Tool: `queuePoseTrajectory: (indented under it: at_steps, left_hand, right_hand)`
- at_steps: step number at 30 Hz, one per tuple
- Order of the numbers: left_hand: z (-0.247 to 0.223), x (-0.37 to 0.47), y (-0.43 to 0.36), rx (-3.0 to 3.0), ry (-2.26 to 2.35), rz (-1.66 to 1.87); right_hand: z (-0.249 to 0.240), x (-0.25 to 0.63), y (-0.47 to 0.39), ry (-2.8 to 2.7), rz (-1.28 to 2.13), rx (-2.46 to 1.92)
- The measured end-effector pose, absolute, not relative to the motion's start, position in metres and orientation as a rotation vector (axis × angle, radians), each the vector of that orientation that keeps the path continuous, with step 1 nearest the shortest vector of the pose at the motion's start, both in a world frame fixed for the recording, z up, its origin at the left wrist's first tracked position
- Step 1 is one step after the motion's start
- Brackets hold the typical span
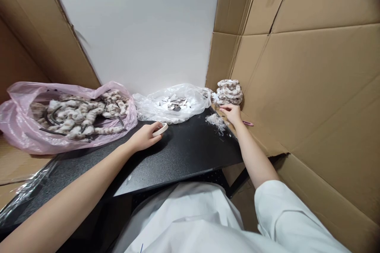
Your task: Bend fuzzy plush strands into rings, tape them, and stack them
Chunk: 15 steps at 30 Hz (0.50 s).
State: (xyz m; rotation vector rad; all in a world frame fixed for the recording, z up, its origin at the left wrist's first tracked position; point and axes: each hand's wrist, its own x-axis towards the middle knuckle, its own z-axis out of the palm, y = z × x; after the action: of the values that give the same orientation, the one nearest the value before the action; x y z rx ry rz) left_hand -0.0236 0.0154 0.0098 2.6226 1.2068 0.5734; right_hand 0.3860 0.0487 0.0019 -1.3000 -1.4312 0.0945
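My left hand (146,136) is closed on a white ring-shaped roll (162,129) above the dark table (178,158). Over by the table's right edge, my right hand (232,114) has its fingers pinched together; whatever they hold, if anything, is too small to name. Beneath and left of it lies a tuft of whitish fluff (216,121). Just behind that hand, furry ring-shaped pieces (229,91) are stacked against the cardboard. A clear plastic bag (190,106) holding small flat white and metallic pieces lies open at the table's back.
At the left, an open pink bag (20,126) holds furry strips and dark cords. Tall cardboard (320,87) walls in the right side. A pink tool (247,123) lies beside my right wrist.
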Motion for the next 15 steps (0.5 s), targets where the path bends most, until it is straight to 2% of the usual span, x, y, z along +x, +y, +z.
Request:
queuePoseTrajectory:
  at_steps: [15]
  left_hand:
    - [0.0108,-0.0231,0.0141,2.623,1.183,0.601]
  right_hand:
    - [0.0014,0.3840,0.0540,-1.495,0.272,-1.266]
